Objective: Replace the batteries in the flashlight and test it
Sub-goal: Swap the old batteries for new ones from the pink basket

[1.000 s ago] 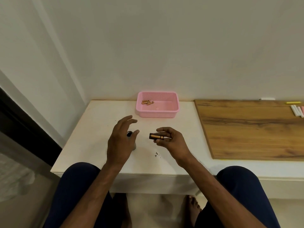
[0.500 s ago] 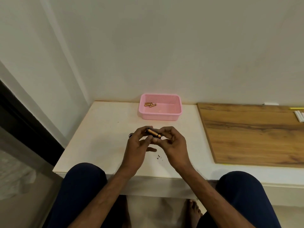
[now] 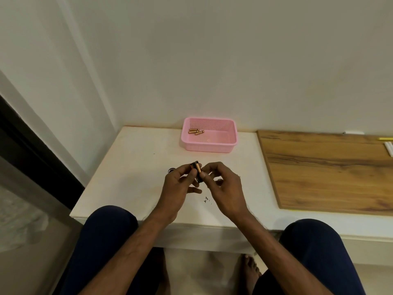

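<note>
Head cam: left hand (image 3: 177,188) & right hand (image 3: 225,188) both pinching a small black holder (image 3: 196,170) w/ copper batteries in it, mid-frame over the white table (image 3: 131,167). Black flashlight (image 3: 171,170) peeks out behind left fingers. Pink basket (image 3: 209,145) w/ spare batteries (image 3: 195,131) further up.

Near the middle of the frame we see a small black battery holder (image 3: 196,170) with copper-coloured cells in it, held above the desk (image 3: 131,167) and tilted, its upper end leaning toward the top of the frame. Just left of it, a small dark cylindrical part of the flashlight (image 3: 170,170) stands on the desk, mostly hidden. Higher up, three loose copper batteries (image 3: 195,131) lie together in the left rear corner of the pink basket (image 3: 209,145).
</note>
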